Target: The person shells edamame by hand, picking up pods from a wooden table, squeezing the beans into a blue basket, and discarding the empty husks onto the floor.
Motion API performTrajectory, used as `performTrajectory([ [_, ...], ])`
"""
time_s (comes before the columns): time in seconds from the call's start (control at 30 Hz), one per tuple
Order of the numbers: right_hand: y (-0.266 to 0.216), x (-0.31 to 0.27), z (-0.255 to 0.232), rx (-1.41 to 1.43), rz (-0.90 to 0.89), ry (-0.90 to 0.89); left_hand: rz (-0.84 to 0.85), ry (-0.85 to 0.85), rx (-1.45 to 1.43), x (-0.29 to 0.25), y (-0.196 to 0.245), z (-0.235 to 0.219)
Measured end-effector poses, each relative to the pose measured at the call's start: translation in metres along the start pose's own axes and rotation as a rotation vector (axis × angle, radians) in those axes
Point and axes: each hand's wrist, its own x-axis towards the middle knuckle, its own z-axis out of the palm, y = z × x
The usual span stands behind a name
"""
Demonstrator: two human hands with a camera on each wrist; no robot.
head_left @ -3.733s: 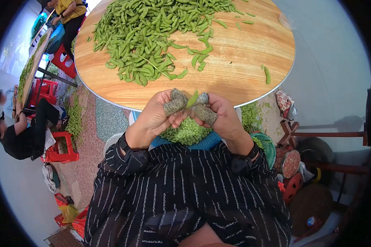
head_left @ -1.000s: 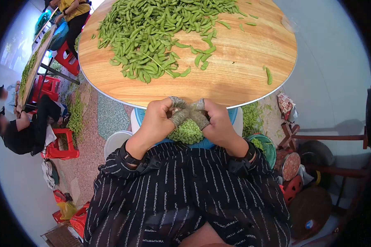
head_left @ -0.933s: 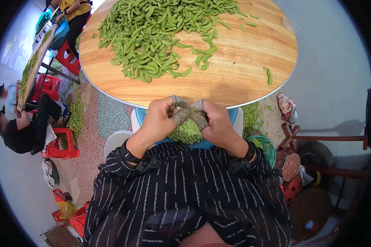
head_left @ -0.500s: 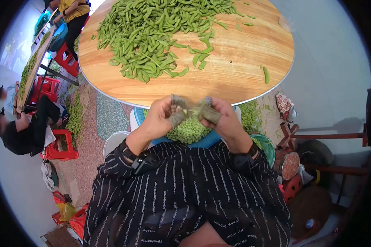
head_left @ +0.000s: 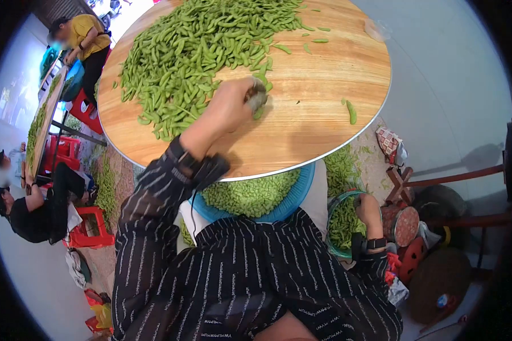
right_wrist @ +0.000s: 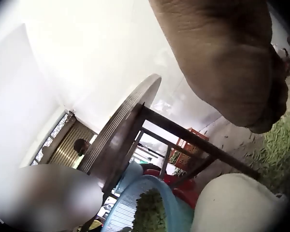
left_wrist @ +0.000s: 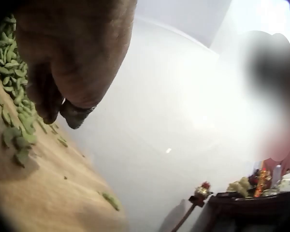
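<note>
My left hand (head_left: pixel 230 105) is over the round wooden table (head_left: pixel 318 131), its grey-covered fingertips right at several loose soybean pods (head_left: pixel 261 75). A pod's green tip shows just below the thumb; I cannot tell whether the fingers pinch it. In the left wrist view the left hand (left_wrist: pixel 77 58) hangs over the tabletop, pods beside it. Low on the right, my right hand (head_left: pixel 371 213) hangs at the rim of a green tub (head_left: pixel 331 241) of green hulls. The right wrist view shows this hand (right_wrist: pixel 227 63) from below, no pod visible, its fingertips mostly hidden.
A large heap of pods (head_left: pixel 193 62) covers the table's back left. Below the near table edge, a blue basin (head_left: pixel 290 202) of shelled green beans sits by my lap. Hulls (head_left: pixel 347 170) litter the floor at right. People sit at another table (head_left: pixel 40 125) on the left.
Both hands were together over the basin, working a pod. They have parted: the left went forward onto the table, the right down to the tub. The head view has shifted.
</note>
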Motion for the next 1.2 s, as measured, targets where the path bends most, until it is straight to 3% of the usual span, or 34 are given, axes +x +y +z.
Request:
performTrajectory([
  [0.13, -0.041, -0.001, -0.011, 0.219, -0.091, 0.045, 0.083, 0.074, 0.144, 0.056, -0.038, 0.036],
  [0.2, -0.065, -0.004, -0.027, 0.270, -0.131, 0.028, 0.222, 0.040, 0.362, 0.068, -0.057, 0.052],
  [0.27, -0.085, -0.006, -0.040, 0.510, -0.246, 0.005, 0.184, 0.026, 0.384, 0.071, -0.058, 0.055],
  [0.33, -0.107, -0.004, -0.052, 0.580, -0.278, -0.034, 0.105, -0.099, 0.438, 0.070, -0.059, 0.050],
  [0.47, -0.161, 0.002, -0.072, 0.923, -0.419, -0.162, 0.136, 0.000, 0.362, 0.043, -0.041, 0.028],
  [0.5, -0.176, 0.003, -0.077, 1.028, -0.507, -0.178, -0.038, 0.052, -0.063, 0.032, -0.034, 0.019],
  [0.53, -0.194, 0.004, -0.082, 1.194, -0.455, -0.270, -0.214, 0.106, -0.488, 0.019, -0.026, 0.014],
  [0.57, -0.211, 0.006, -0.085, 1.355, -0.399, -0.366, -0.219, 0.109, -0.485, 0.005, -0.018, 0.010],
  [0.6, -0.223, 0.012, -0.084, 1.357, -0.403, -0.373, -0.260, 0.160, -0.758, -0.011, -0.010, 0.007],
  [0.63, -0.234, 0.018, -0.083, 1.547, -0.447, -0.486, -0.299, 0.214, -1.032, -0.028, -0.005, 0.005],
  [0.67, -0.244, 0.023, -0.081, 1.735, -0.489, -0.605, -0.305, 0.223, -1.030, -0.043, 0.000, 0.007],
  [0.77, -0.267, 0.025, -0.084, 1.866, -0.546, -0.555, -0.271, 0.215, -1.179, -0.084, 0.010, 0.013],
  [0.83, -0.273, 0.021, -0.086, 1.849, -0.501, -0.548, -0.359, 0.150, -0.975, -0.101, 0.014, 0.014],
  [1.03, -0.277, 0.011, -0.091, 1.739, -0.422, -0.499, -0.358, 0.045, -0.834, -0.114, 0.001, 0.013],
  [1.2, -0.274, 0.008, -0.087, 1.728, -0.386, -0.489, -0.288, 0.114, -0.904, -0.124, -0.001, 0.022],
])
